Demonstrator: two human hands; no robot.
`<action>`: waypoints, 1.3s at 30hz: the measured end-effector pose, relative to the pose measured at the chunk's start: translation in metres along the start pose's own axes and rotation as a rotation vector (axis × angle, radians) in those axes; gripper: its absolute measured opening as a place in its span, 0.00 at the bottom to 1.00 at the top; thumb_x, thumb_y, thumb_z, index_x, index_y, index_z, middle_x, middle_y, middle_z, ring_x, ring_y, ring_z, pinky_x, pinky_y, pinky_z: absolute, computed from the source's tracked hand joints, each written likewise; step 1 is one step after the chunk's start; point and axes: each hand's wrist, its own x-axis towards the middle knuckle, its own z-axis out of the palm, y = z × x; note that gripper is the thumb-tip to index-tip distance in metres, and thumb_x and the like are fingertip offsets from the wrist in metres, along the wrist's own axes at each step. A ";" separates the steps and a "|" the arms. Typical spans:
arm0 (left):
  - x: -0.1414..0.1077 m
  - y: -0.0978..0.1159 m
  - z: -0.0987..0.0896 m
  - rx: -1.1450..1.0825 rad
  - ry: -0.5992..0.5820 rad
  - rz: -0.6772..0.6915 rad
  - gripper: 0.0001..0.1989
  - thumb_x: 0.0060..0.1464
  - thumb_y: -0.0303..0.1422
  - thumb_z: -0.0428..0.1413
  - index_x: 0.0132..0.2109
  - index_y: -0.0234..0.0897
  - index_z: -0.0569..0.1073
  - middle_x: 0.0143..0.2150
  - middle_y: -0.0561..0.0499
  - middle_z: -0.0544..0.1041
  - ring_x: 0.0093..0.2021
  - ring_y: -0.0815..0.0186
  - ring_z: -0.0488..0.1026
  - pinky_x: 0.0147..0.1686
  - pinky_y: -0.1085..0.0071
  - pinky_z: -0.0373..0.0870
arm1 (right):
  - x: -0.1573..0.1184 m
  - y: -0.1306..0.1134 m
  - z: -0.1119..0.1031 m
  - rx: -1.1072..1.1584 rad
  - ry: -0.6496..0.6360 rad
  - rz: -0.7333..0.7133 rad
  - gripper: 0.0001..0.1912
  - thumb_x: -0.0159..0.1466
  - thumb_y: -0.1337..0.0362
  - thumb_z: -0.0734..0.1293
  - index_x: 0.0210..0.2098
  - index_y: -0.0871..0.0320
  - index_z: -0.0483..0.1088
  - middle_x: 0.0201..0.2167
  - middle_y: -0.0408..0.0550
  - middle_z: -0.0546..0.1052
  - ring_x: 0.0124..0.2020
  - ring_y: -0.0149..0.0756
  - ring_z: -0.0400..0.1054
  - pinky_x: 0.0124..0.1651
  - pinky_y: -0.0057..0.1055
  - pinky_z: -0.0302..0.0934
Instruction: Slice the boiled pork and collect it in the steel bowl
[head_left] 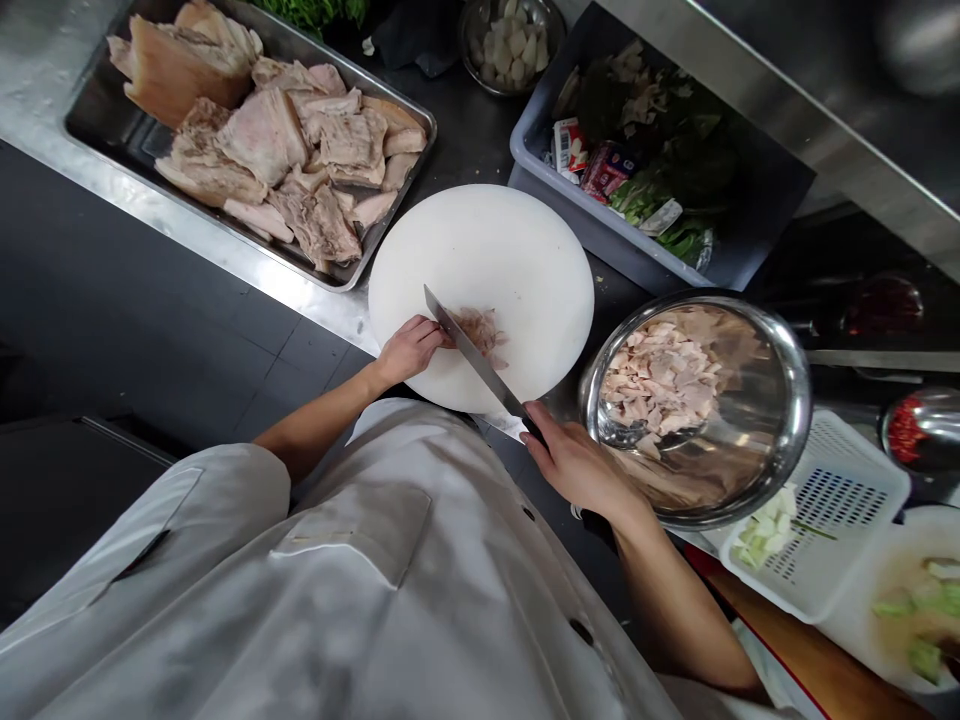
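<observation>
Tray (124, 125) of meat slabs (266, 135) lay leftmost, its raised rim apparently containing them. The left hand (411, 350) gripped the thin meat (481, 328) on the round board (536, 265) with curled fingers, presumably steadying it beside the knife (484, 366). The right hand (574, 462) clenched the handle, likely for blade control. Rightward, a deep bowl (798, 400) confined cut pieces (664, 375).

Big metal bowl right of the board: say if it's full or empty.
Partly full: cut meat lies in the bowl, with bare metal wall showing beside it.
</observation>
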 end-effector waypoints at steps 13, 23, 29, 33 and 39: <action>-0.003 -0.001 0.000 -0.047 -0.014 -0.004 0.16 0.70 0.27 0.44 0.51 0.40 0.76 0.46 0.44 0.77 0.49 0.58 0.72 0.50 0.58 0.75 | 0.026 0.010 0.017 0.030 -0.026 0.018 0.14 0.75 0.62 0.57 0.58 0.55 0.63 0.39 0.51 0.81 0.39 0.49 0.76 0.39 0.34 0.58; -0.009 0.000 0.002 0.007 0.002 -0.075 0.15 0.70 0.28 0.45 0.50 0.40 0.77 0.46 0.44 0.77 0.48 0.57 0.71 0.50 0.56 0.75 | 0.010 0.005 -0.006 0.013 -0.047 -0.020 0.13 0.76 0.62 0.56 0.57 0.53 0.63 0.36 0.49 0.81 0.38 0.48 0.75 0.38 0.33 0.55; -0.009 0.001 0.002 0.025 0.003 -0.086 0.15 0.71 0.30 0.45 0.50 0.40 0.77 0.45 0.44 0.77 0.47 0.57 0.71 0.49 0.56 0.75 | 0.014 0.015 -0.002 0.045 -0.052 -0.030 0.12 0.75 0.62 0.57 0.56 0.53 0.64 0.39 0.50 0.81 0.39 0.48 0.75 0.38 0.34 0.57; -0.011 0.006 0.001 0.059 0.024 -0.119 0.16 0.71 0.30 0.44 0.51 0.40 0.77 0.45 0.44 0.77 0.45 0.57 0.70 0.48 0.57 0.75 | 0.015 0.019 0.007 0.009 -0.056 -0.021 0.14 0.75 0.61 0.57 0.58 0.54 0.64 0.39 0.51 0.81 0.40 0.48 0.76 0.39 0.34 0.58; -0.014 0.008 -0.003 0.027 0.048 -0.094 0.17 0.72 0.29 0.44 0.52 0.41 0.78 0.46 0.44 0.77 0.48 0.58 0.70 0.49 0.58 0.74 | 0.041 0.001 0.010 0.093 0.027 -0.060 0.14 0.76 0.62 0.57 0.59 0.55 0.62 0.41 0.53 0.81 0.41 0.49 0.76 0.38 0.34 0.57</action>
